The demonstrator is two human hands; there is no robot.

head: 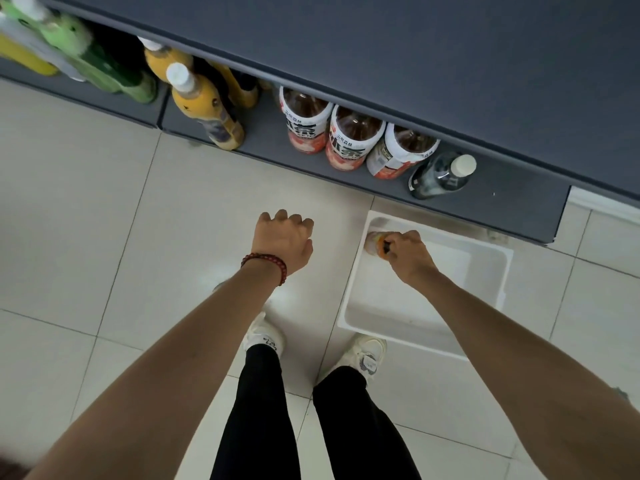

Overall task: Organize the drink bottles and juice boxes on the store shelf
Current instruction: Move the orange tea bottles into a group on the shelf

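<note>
I look straight down at a low grey shelf [512,202] and a white plastic bin [485,268] on the floor in front of it. My right hand [410,254] reaches into the bin's far left corner and grips the neck of a small orange-capped bottle [374,241] lying there. My left hand [285,237] hangs over the floor tiles, fingers curled in, holding nothing. On the shelf stand three tea bottles with white and pink labels [353,140], a dark bottle with a white cap [441,174] to their right, and yellow bottles [204,105] to their left.
Green bottles [104,64] and more yellow ones fill the shelf's left section. An upper grey shelf board [415,57] overhangs the bottles. My feet in white shoes [363,355] stand just left of the bin. Bare shelf shows right of the dark bottle.
</note>
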